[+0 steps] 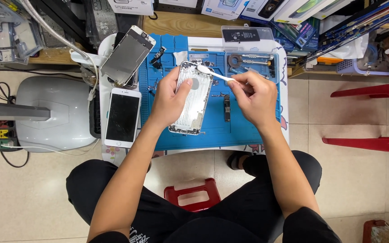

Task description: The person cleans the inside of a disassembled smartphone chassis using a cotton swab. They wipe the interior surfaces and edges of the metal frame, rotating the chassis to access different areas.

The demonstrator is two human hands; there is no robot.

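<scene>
1. The silver metal phone rear housing, emptied of its parts (192, 99), lies over the middle of the blue silicone work mat (212, 135), inner side up and tilted so that its top points to about 1 o'clock; this presents the cavity squarely to the head camera

2. The left hand (169, 99) is closed on the housing's left edge, thumb over the rim; judged to steady it against the brushing

3. The right hand (255, 96) pinches the handle end of a white plastic toothbrush-type brush (212, 73), whose head rests at the housing's upper end, at 12 o'clock of the shell

4. A small dark circuit board strip (226, 108) lies on the mat just at 3 o'clock of the housing, near but apart

5. A clear plastic tray (273, 72) at 1 o'clock holds a round dark ring part and several metal hand tools; a black battery lies on the clear lid behind it

6. At 9 o'clock a white smartphone with dark screen (122, 117) lies flat, face up; at 11 o'clock a detached display panel with silver metal back (127, 56) leans raised, face away

7. A small red plastic stool (190, 195) stands at 6 o'clock, between the knees
</scene>
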